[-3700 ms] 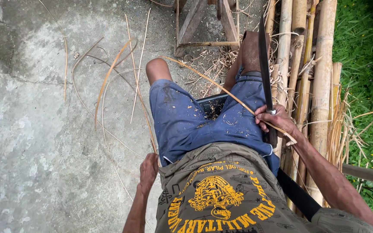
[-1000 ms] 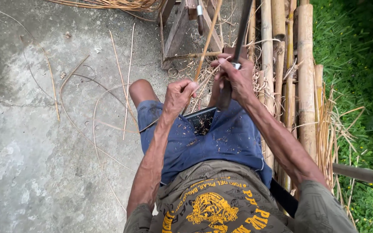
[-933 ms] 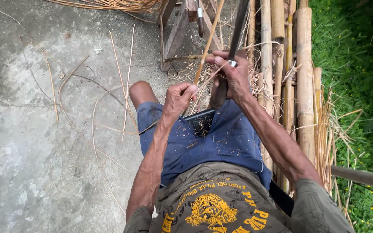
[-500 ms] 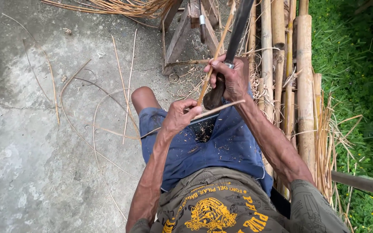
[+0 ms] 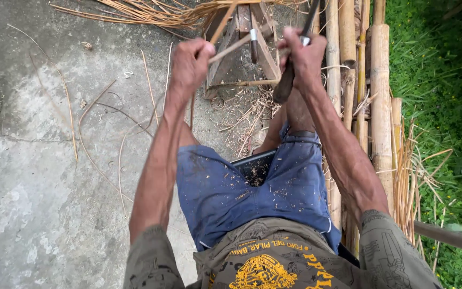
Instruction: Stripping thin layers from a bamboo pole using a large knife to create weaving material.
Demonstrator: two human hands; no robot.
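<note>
I sit with blue shorts over my knees, both arms stretched forward. My left hand point(image 5: 191, 61) is closed around a thin bamboo strip point(image 5: 231, 48) that runs up and to the right. My right hand point(image 5: 305, 53) grips the dark wooden handle point(image 5: 284, 85) of a long knife whose blade point(image 5: 312, 13) rises out of the top of the frame. The strip meets the blade between my two hands. A dark flat seat edge point(image 5: 252, 166) shows between my thighs.
A small wooden stand point(image 5: 252, 43) sits ahead on the concrete floor point(image 5: 44, 160), with shavings and loose strips scattered around. A bundle of split strips point(image 5: 151, 10) lies at the top. Thick bamboo poles point(image 5: 379, 91) lie along my right, grass point(image 5: 445, 80) beyond.
Both hands have risen and moved forward away from my lap. The left hand has slid further up the strip, and the knife is higher and farther out.
</note>
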